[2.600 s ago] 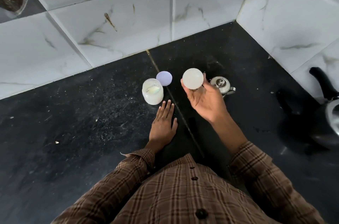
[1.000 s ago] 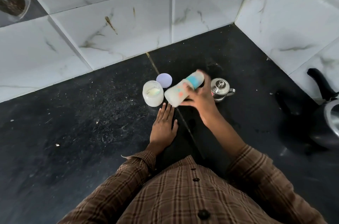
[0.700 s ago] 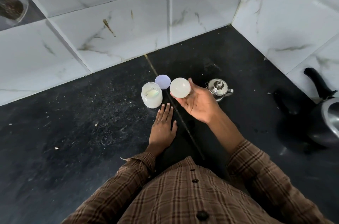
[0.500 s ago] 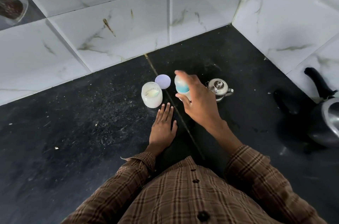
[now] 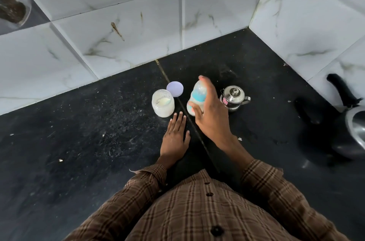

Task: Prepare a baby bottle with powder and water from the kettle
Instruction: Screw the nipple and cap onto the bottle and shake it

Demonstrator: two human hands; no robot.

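A person in a brown plaid shirt point(image 5: 207, 207) grips a baby bottle point(image 5: 197, 95) in the right hand point(image 5: 212, 116) above a black stone desk point(image 5: 79, 142), fingers point(image 5: 206, 86) curled round its blurred body, the bottle tilted with its top pointing away from the person. The left hand point(image 5: 174, 140) rests flat on the desk, fingers straight, just in front of an open powder jar point(image 5: 163, 105). The jar's lilac lid point(image 5: 175, 88) lies just behind it. Right of the jar and beyond the bottle, a small steel kettle point(image 5: 233, 97) stands upright. Well to the jar's right, a black-handled vessel point(image 5: 353, 122) sits at the frame's edge beside the marble-tiled wall point(image 5: 138, 13).
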